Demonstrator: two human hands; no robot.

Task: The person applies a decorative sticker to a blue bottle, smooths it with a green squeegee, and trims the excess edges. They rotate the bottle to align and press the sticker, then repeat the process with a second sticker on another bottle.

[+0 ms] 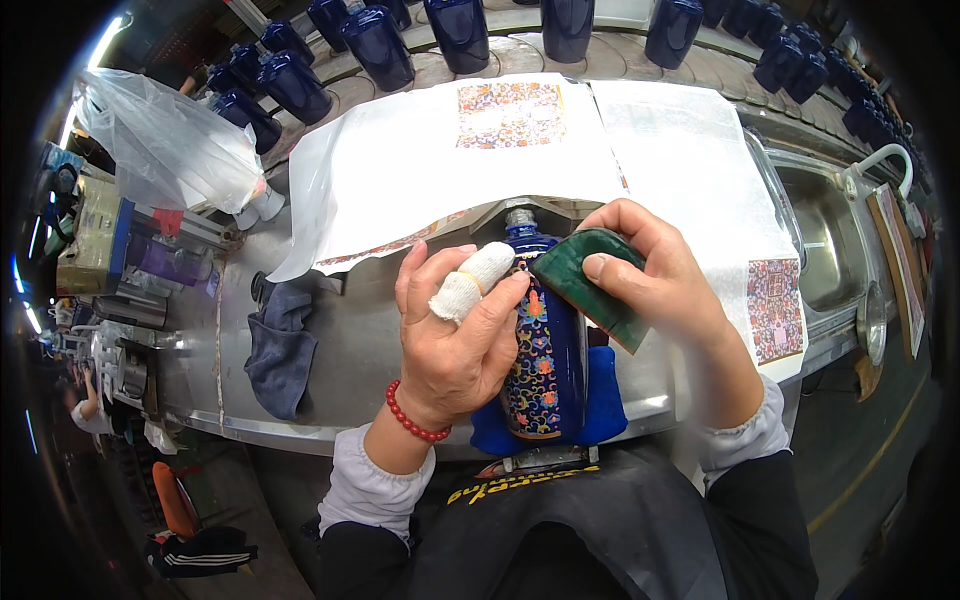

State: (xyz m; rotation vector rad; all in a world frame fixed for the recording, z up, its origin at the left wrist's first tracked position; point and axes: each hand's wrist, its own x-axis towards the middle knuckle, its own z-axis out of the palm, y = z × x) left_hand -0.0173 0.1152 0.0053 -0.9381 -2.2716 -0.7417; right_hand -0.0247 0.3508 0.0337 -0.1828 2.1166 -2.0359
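A dark blue bottle [570,355] with a colourful floral decal [537,365] on its side lies in front of me, neck pointing away, on a blue cloth [604,400]. My right hand [665,270] grips a flat dark green scraper [592,268] between thumb and fingers, its tip over the bottle's shoulder. My left hand [460,345] is at the bottle's left side, its fingers apart and its thumb tip at the decal's upper end. One of its fingers wears a white knitted cover [474,283]. Whether that thumb presses the decal or stays just above it, I cannot tell.
White decal sheets [400,180] cover the metal worktop beyond the bottle. A grey cloth [280,350] lies on the left, with a plastic bag [175,135] farther back. On the right is a metal sink [815,240]. Several blue bottles [460,35] line the slatted conveyor behind.
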